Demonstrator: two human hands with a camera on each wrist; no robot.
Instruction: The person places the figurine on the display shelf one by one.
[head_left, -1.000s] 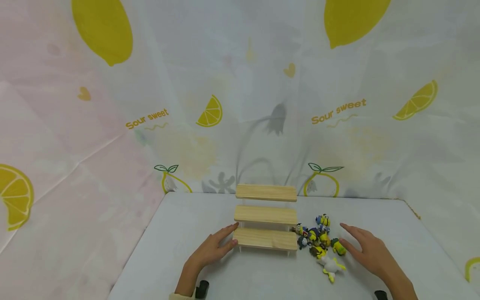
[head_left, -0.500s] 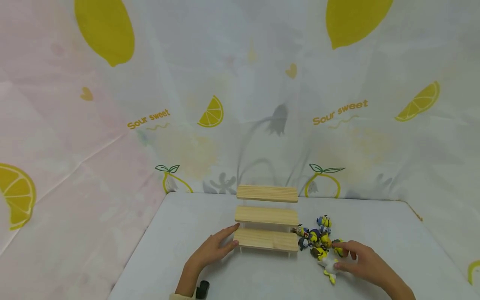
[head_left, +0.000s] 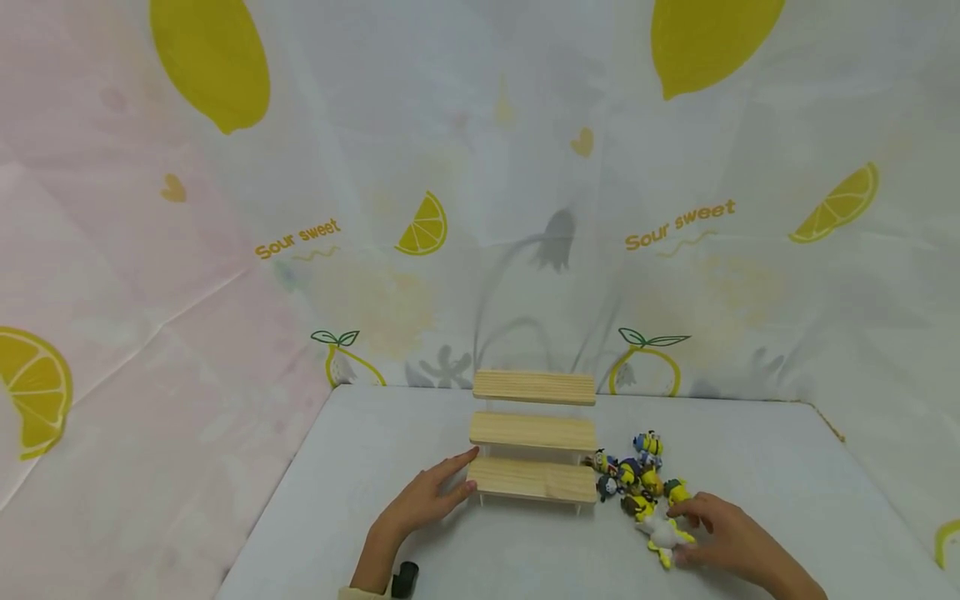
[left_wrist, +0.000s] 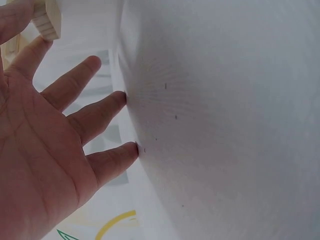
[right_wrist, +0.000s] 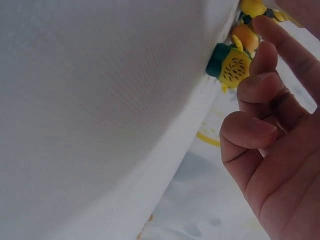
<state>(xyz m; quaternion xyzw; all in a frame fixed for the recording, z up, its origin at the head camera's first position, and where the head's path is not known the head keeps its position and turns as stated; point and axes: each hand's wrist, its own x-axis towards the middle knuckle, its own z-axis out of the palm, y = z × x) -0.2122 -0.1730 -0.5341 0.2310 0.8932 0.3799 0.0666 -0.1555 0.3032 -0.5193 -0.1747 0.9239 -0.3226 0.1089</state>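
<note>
The left hand [head_left: 423,502], fingers spread, has the wooden shelf [head_left: 532,431] at its thumb and forefinger, while the right hand [head_left: 727,540] has thumb and forefinger apart about the white toy [head_left: 659,531], whether pinching it unclear.

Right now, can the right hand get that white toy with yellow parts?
Probably yes: the right hand has its thumb and a finger right by the white toy with yellow parts, and no other toy blocks their way. I can't tell whether the grip holds it.
</note>
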